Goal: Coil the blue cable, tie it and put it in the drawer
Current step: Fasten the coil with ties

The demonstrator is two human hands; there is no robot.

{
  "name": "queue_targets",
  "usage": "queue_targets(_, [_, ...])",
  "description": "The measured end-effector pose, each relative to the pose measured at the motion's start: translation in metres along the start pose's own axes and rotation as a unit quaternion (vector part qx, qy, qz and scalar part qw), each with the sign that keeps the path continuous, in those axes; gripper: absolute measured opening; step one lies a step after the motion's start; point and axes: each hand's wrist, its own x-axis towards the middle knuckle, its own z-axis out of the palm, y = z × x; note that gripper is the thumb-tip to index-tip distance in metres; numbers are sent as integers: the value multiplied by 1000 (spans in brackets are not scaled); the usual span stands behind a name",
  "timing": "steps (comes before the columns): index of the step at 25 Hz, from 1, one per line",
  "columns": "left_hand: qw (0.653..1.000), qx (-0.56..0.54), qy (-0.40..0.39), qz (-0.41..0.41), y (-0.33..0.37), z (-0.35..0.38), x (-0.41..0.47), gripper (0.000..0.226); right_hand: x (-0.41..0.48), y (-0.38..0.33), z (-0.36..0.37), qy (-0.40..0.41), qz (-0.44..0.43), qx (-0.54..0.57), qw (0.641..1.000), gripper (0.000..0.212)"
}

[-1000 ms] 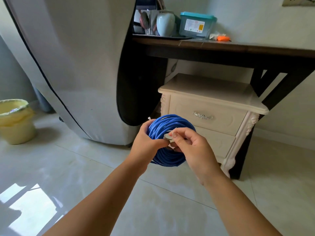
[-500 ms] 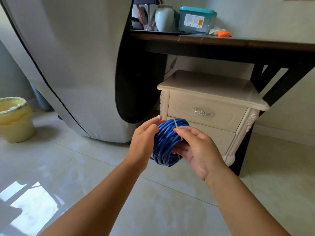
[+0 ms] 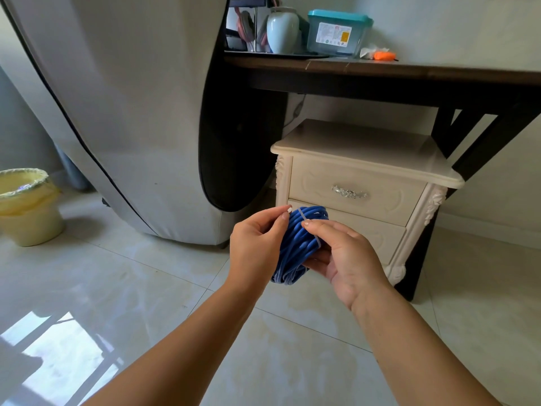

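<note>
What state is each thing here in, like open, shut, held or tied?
cable: coiled, held in both hands above the floor.
tie: wrapped across the coil; fastened or not, cannot tell.
left hand: pinches the tie's end at the coil's top.
right hand: grips the coil, one fingertip on the tie.
top drawer: shut.
bottom drawer: shut.
box: lid on.
bin: lined with a bag, uncovered.

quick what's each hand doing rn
left hand: closed, pinching the end of the white tie
right hand: closed, holding the blue cable coil, thumb on the tie
</note>
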Motion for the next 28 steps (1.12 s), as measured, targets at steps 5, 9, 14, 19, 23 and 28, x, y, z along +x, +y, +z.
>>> queue_targets(5, [1000, 7, -2, 9, 0, 2, 0, 19, 0, -1, -2, 11, -14, -14, 1000, 7])
queue_targets(9, [999, 10, -30, 10, 1, 2, 1, 26, 0, -3, -2, -1, -27, -15, 1000, 18])
queue_targets(14, [999, 5, -24, 23, 1, 0, 3, 19, 0, -4, -3, -13, -36, -25, 999, 19])
queue_targets(19, [999, -3, -30, 23, 1, -1, 2, 18, -1, -5, -2, -11, -41, -37, 998, 11])
queue_targets(23, [999, 2, -34, 24, 1, -1, 2, 17, -2, -5, -1, -11, -45, -44, 998, 13])
queue_targets(28, [999, 16, -31, 39, -1, -1, 3, 18, -1, -5, 0, -11, -49, -43, 998, 14])
